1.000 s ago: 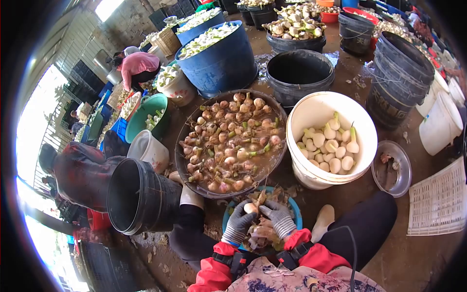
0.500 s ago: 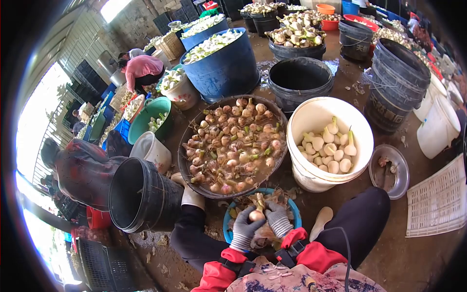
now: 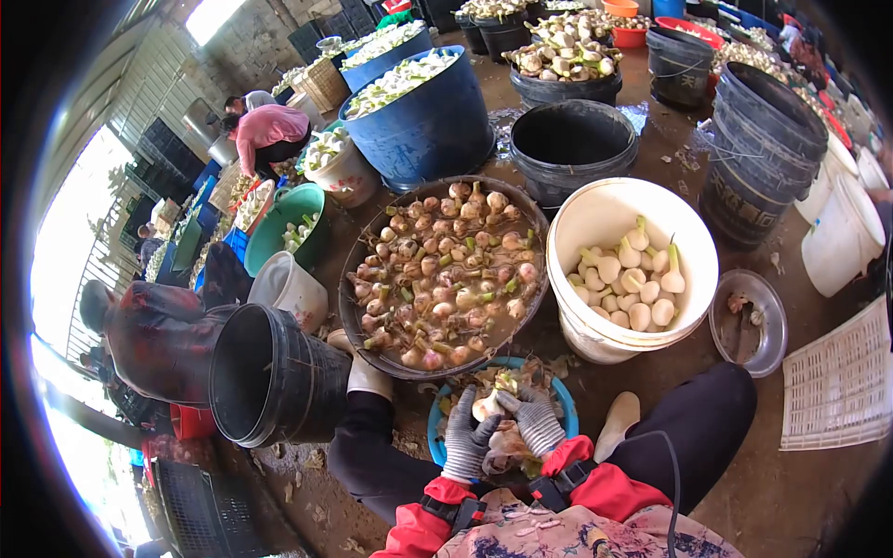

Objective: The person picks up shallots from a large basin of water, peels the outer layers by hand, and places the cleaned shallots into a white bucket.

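Note:
Both of my hands wear grey knit gloves and red sleeves. My left hand (image 3: pixel 464 437) and my right hand (image 3: pixel 535 418) together hold one pale garlic bulb (image 3: pixel 487 405) over a blue basin (image 3: pixel 565 409) full of peels, low in the middle of the head view. Just beyond it stands a wide dark basin (image 3: pixel 352 321) of unpeeled bulbs soaking in muddy water. To its right a white bucket (image 3: pixel 595 209) holds peeled white bulbs (image 3: pixel 633 284).
A tipped black bucket (image 3: pixel 270 377) lies at my left, a small metal bowl (image 3: pixel 767 325) and a white crate (image 3: pixel 837 381) at my right. Black and blue tubs (image 3: pixel 423 121) stand farther back. A person in pink (image 3: pixel 265 126) bends over at far left; another person (image 3: pixel 153 335) crouches nearer.
My hands have turned the bulb between the fingers; its pale side now shows where a brownish skin showed before. The hands stay over the blue basin.

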{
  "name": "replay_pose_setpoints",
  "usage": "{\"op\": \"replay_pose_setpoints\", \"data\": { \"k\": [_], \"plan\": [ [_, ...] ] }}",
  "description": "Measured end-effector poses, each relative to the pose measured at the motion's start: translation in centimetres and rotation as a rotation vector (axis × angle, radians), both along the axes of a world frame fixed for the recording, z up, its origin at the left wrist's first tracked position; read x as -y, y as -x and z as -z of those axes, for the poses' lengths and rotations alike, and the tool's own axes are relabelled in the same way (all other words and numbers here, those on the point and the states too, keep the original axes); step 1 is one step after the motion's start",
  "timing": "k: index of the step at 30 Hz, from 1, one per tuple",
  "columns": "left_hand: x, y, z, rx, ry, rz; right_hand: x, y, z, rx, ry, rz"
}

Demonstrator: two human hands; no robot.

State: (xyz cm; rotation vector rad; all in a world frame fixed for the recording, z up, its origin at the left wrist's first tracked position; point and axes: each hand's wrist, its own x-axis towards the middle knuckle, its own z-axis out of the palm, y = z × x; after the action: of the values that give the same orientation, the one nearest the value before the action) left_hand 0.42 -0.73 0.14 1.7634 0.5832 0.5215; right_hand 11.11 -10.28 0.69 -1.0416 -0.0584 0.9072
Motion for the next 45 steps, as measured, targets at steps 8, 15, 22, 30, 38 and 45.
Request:
{"op": "replay_pose_setpoints", "data": {
  "k": [8, 15, 22, 30, 38, 45],
  "plan": [
    [-4.6, -3.3, 0.9, 0.174, 0.802, -0.024, 0.3, -0.1, -0.7, 0.228, 0.064, -0.004],
    [0.1, -2.1, -1.6, 0.13, -0.205, -0.362, 0.2, -0.2, -2.8, 0.253, 0.096, -0.095],
    [-1.7, -1.0, -4.6, 0.332, 0.953, -0.282, 0.4, -0.3, -4.3, 0.328, 0.189, -0.139],
    [-2.3, 2.2, -5.9, 0.422, 0.728, -0.322, 2.1, -2.8, -1.8, -0.081, -0.08, 0.061],
    [-2.2, 2.2, -5.3, 0.151, 0.644, -0.293, 0.3, 0.9, -1.4, 0.246, 0.118, -0.344],
    [-1.8, 2.7, -4.4, 0.009, 0.695, -0.179, -0.1, 0.1, -2.9, 0.454, 0.244, -0.124]
  ]
}}
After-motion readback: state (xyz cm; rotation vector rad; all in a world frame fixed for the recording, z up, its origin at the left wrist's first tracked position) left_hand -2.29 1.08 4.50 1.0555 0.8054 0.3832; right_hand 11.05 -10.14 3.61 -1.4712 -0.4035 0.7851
